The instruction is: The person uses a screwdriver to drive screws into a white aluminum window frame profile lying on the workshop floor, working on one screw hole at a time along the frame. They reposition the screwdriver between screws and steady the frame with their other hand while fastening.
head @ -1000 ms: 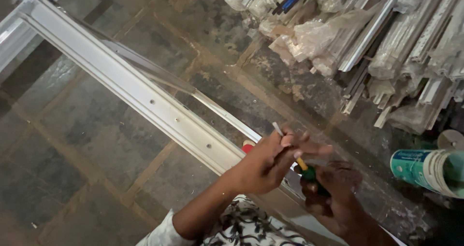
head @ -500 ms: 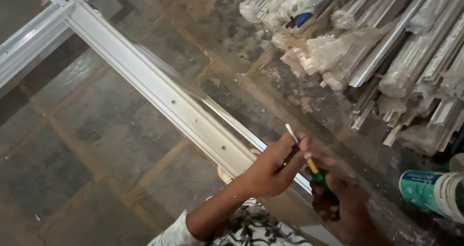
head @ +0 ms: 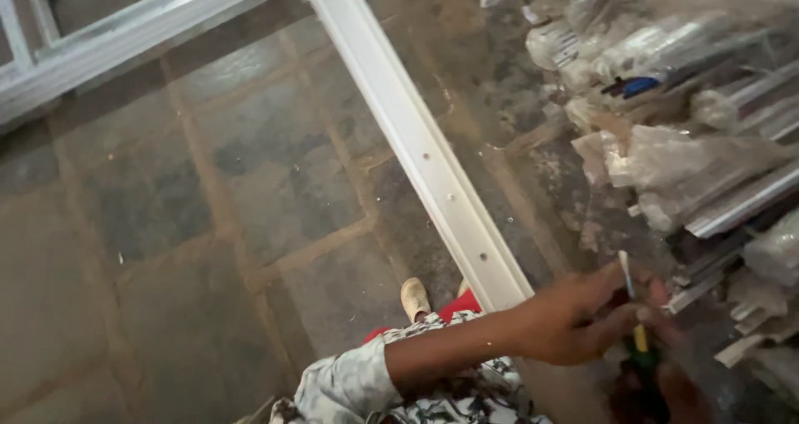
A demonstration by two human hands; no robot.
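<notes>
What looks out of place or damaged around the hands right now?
Nothing looks damaged. The plastic-wrapped profiles lie in an untidy heap on the right, wrapping torn. The white frame rail looks straight, and the screwdriver sits between both hands.

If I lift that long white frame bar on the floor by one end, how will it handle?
The white frame bar looks like a hollow, pre-drilled profile, so probably stiff and light for its length. Being so long, it would likely sag a little and swing awkwardly. Its flat faces suggest it will slide on the stone floor, not roll.
</notes>
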